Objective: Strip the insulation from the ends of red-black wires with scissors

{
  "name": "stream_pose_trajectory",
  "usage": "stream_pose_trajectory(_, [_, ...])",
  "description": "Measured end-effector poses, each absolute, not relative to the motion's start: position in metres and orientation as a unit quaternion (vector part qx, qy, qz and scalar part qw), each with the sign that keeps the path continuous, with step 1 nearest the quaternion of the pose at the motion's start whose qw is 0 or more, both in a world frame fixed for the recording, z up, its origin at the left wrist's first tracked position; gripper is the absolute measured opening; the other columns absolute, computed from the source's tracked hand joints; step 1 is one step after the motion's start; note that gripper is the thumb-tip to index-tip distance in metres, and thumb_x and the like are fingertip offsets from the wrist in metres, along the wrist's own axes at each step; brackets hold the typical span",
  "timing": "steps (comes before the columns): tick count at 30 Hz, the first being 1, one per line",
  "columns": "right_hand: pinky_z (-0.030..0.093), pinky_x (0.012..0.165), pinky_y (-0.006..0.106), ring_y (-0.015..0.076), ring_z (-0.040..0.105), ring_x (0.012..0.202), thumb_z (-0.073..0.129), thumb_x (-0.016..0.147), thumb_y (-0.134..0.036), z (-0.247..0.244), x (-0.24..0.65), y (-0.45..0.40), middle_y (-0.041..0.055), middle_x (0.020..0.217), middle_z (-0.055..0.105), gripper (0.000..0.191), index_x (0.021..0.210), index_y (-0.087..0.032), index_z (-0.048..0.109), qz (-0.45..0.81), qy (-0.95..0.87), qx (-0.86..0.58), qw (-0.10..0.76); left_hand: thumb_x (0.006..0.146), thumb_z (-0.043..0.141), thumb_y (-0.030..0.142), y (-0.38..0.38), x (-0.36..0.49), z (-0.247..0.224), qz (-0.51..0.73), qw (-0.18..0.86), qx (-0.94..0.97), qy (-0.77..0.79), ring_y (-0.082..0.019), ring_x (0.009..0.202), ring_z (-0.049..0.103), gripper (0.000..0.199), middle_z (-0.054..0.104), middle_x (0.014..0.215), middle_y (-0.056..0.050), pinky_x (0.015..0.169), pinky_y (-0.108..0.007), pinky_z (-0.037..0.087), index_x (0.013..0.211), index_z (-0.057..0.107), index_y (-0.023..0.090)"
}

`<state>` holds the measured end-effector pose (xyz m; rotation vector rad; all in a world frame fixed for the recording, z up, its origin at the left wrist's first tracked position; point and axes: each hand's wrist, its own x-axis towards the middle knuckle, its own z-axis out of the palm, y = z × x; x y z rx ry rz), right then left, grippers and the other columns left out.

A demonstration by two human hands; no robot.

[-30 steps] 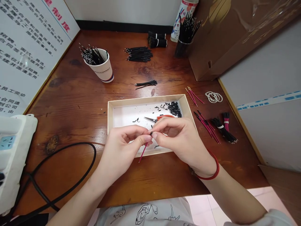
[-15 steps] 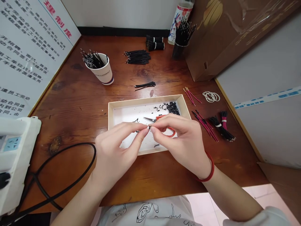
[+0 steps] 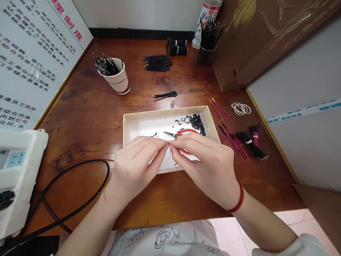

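Two grips, left hand (image 3: 138, 156) at nine o'clock and right hand (image 3: 205, 161) at three, equally near, pinch one tiny dark piece (image 3: 168, 143), its long axis hidden.

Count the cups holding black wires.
2: the white cup at the left rear and the dark cup beside the brown box; any behind that box would be hidden.

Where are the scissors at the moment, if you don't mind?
In the head view, the scissors lie inside the shallow box, partly behind the right hand.
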<state>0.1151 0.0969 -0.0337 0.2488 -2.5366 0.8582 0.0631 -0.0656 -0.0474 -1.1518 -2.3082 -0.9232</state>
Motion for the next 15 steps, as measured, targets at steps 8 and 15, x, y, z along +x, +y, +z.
stream_pose_trajectory(8, [0.054,0.067,0.026,0.0134,0.068,0.072,0.057,0.092,-0.013,-0.0386,0.118,0.0903,0.0,0.08,0.074,0.019,0.078,-0.02,0.066,0.275,-0.921,0.096,0.257,0.085,0.06,0.007,-0.0626,0.0629,-0.0459,-0.367,0.173,-0.397,-0.824,-0.017,0.069,0.07,0.017,0.074,0.075,0.0,0.068,-0.028,0.055,0.084,0.067,0.023])
stream_pose_trajectory(15, [0.057,0.07,0.026,0.0131,0.068,0.069,0.062,0.087,-0.009,-0.0398,0.1158,0.0878,0.001,0.076,0.072,0.016,0.077,-0.02,0.066,0.347,-0.894,0.092,0.268,0.085,0.063,0.01,-0.0617,0.0631,-0.0416,-0.414,0.139,-0.359,-0.825,-0.015,0.066,0.069,0.015,0.074,0.073,0.001,0.065,-0.028,0.055,0.08,0.069,0.023])
